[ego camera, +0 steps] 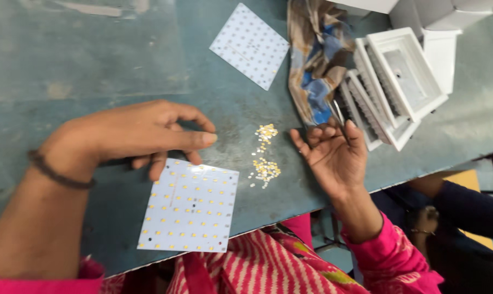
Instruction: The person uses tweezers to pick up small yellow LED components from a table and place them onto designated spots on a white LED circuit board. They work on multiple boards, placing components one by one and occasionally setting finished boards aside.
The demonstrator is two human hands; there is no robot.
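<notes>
Two white square boards sit on the blue-green tabletop (94, 65): the near board (189, 206), dotted with small yellow chips, lies at the front edge with the left hand (132, 136) loosely curled, fingertips pressing its top edge. It looks thin, light and stiff, so I'd pinch it by the bare edges, not the chips. The right hand (333, 152) is palm up, gripping slim tweezers (340, 121). A loose pile of tiny yellow chips (265, 158) lies between the hands, easy to scatter. The far board (250, 44), a crumpled cloth (317, 54) and stacked white housings (393, 87) crowd the right side.
</notes>
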